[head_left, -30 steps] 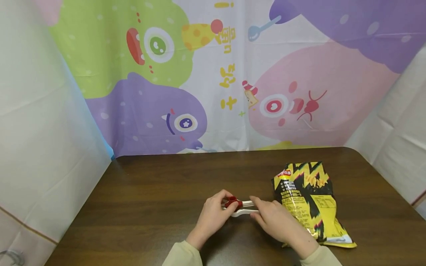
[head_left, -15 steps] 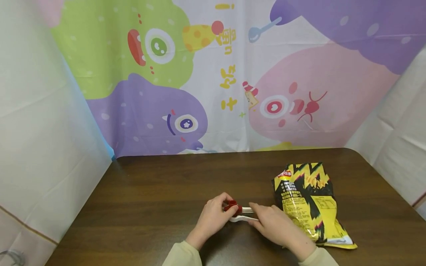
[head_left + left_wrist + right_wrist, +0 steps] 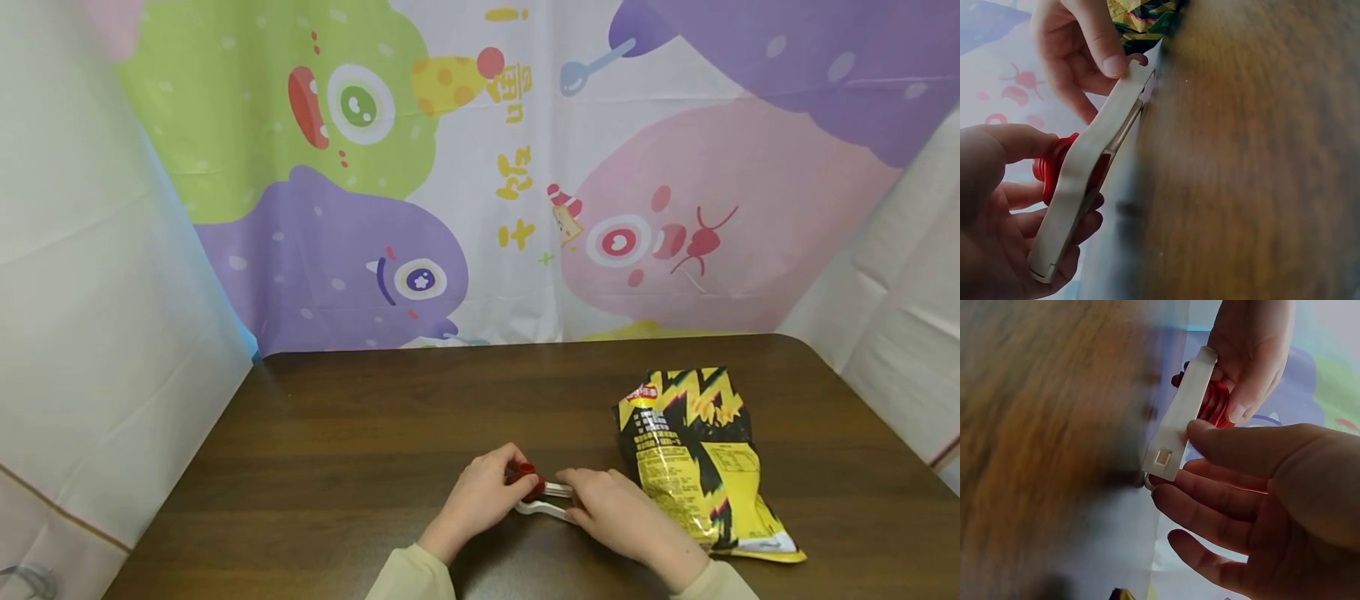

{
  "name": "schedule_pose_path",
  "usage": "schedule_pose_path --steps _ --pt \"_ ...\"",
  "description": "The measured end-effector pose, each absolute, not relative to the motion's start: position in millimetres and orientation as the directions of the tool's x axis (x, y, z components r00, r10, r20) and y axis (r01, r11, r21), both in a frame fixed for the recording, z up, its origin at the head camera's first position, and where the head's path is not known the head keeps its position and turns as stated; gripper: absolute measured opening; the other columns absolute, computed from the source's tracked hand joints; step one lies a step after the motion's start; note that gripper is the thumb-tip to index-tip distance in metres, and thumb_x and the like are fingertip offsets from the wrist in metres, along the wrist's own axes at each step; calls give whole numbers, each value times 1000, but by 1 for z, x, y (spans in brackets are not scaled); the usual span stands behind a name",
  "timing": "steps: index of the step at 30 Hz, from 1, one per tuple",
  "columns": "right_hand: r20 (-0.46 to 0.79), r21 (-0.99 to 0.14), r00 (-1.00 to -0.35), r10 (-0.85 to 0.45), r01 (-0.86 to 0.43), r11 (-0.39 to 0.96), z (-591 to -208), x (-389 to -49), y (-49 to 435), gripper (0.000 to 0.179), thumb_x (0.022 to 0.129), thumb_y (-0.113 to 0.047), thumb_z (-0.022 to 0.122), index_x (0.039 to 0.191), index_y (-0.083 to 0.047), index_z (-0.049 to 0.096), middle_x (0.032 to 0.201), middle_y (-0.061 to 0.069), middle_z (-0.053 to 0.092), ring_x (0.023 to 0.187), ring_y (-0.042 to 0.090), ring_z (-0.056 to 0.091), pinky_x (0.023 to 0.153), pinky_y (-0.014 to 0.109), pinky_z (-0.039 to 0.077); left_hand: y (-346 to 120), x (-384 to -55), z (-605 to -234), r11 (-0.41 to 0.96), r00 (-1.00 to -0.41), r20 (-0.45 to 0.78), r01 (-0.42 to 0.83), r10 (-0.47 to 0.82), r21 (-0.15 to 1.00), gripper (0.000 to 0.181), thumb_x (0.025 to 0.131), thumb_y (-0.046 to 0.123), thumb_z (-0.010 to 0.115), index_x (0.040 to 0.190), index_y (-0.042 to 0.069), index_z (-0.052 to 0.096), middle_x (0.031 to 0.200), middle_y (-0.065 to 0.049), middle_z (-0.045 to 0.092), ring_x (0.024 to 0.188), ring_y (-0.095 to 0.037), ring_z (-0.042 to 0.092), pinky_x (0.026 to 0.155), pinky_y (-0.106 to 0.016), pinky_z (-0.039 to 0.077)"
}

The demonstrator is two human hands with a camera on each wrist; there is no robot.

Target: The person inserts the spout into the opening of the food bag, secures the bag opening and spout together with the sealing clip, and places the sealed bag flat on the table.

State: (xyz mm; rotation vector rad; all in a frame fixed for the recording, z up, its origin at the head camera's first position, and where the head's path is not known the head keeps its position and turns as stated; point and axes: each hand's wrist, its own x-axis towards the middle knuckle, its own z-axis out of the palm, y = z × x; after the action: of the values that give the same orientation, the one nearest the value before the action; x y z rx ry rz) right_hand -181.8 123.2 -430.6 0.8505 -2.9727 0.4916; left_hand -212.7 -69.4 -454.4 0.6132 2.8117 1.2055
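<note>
A white bag clip with a red round spout (image 3: 527,471) is held just over the table, between both hands. My left hand (image 3: 476,502) pinches the red part between thumb and fingers. At the clip's right end, my right hand (image 3: 618,517) grips the white arms with thumb and fingertips. In the left wrist view the long white clip (image 3: 1085,147) shows a thin gap between its two arms. The right wrist view shows my right thumb on the white clip (image 3: 1180,412), beside a small square slot; fingers lie behind it.
A yellow and black snack bag (image 3: 693,475) lies on the brown table (image 3: 360,450), close beside the right hand. Behind the table hangs a cartoon-printed cloth (image 3: 517,292), and pale cloth walls flank both sides.
Both hands have moved the clip slightly toward the person. Its right end has swung nearer the body, so it now slants. The snack bag stays in place.
</note>
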Motion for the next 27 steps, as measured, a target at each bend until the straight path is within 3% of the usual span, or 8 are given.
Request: schedule_pose_path --steps 9,27 --pt "88 -317 -826 -557 -553 770 -433 -183 123 20 79 -6 65 99 -4 60 70 -7 51 58 2 42 52 22 37 -70 -213 -457 608 -924 141 343 355 716 12 83 30 62 85 18 58 76 8 61 66 -4 52 58 -23 41" --pt "122 -292 -838 -532 -542 788 -431 -181 121 20 79 -12 67 97 -5 61 73 -6 53 59 3 43 53 23 38 -71 -215 -457 616 -930 132 329 343 716 14 83 32 62 85 19 58 73 9 60 63 -4 51 56 -23 40"
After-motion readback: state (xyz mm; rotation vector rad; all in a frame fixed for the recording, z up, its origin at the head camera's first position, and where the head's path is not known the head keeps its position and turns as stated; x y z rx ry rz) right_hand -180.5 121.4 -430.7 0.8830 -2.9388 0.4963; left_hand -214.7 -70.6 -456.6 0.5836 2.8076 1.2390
